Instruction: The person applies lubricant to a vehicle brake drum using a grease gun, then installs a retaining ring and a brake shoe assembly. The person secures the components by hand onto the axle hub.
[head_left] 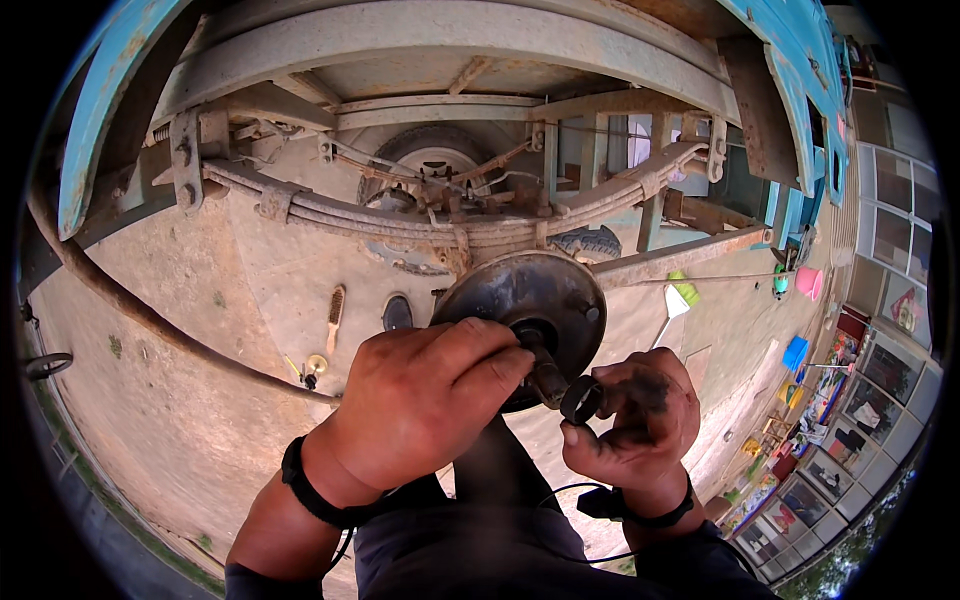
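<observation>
A greasy dark metal disc (505, 290), a backing plate, sits at the end of the axle under the leaf spring. From its middle a stub axle (546, 380) points toward me. My left hand (425, 395) is closed, its fingertips against the stub axle close to the plate; the palm side is hidden. In my right hand (640, 415), thumb and fingers pinch a black ring (581, 401) right at the free tip of the stub axle. Whether the ring is over the tip or just in front of it, I cannot tell. Dark grease marks the right fingers.
Above the plate runs a rusty leaf spring (400, 227) below a grey frame beam (430, 32). A tire (432, 150) lies beyond. On the ground are a brush (336, 315), a brass-coloured part (317, 363) and a dustpan (676, 300). A long brown pole (150, 315) crosses the left.
</observation>
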